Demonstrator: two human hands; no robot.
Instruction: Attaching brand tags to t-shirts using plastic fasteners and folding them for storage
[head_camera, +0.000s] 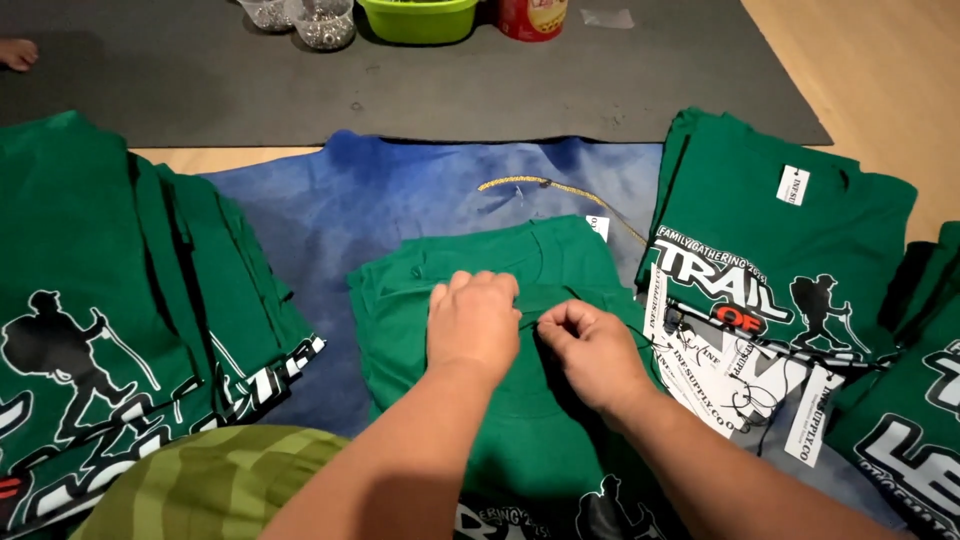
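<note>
A person works over a folded green T-shirt (520, 330) laid on a blue cloth (400, 200) on the floor, seen from a head-worn camera. The left hand (473, 322) rests knuckles-up on the shirt near its collar, fingers curled and pressing the fabric down. The right hand (590, 345), just beside it, has thumb and fingertips drawn together in a pinch on what looks like a thin thread or tag string at the shirt's neckline; the string itself is too fine to make out clearly.

A stack of matching green shirts (100, 300) with a hiker print lies to the left, and another stack (780, 230) to the right, where a heap of white hang tags (720, 370) on strings rests against it. A short gold cord (560, 190) lies on the blue cloth beyond the shirt. At the far edge of a grey mat (200, 80) stand a lime-green bowl (420, 18) and a clear container of small beads or pins (325, 22).

The step in hand appears to be fixing a tag at the collar. The next move would likely call for a steady pinch from the right hand while the left keeps the fabric flat and taut.
</note>
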